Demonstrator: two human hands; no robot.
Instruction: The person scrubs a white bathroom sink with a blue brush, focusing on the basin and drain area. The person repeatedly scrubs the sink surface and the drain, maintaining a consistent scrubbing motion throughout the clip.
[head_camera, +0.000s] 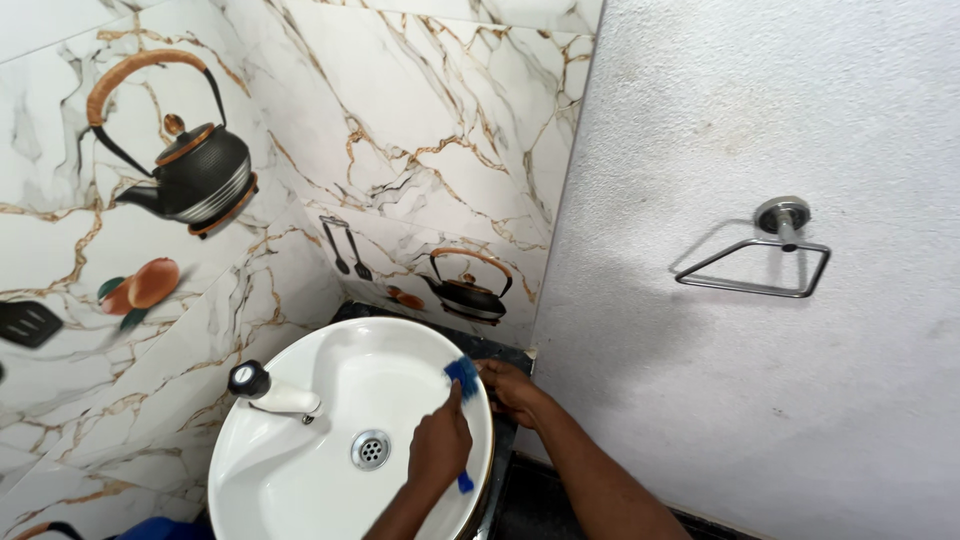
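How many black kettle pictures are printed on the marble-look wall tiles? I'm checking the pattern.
2. One large black kettle picture sits high on the left tile; a smaller black kettle picture sits low in the corner, above the white round basin. More may lie outside the view.

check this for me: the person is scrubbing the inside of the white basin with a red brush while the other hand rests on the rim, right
Not quite. In the head view the brush is blue, not red. The rest holds: the left hand works it inside the white basin while the right hand rests on the rim.
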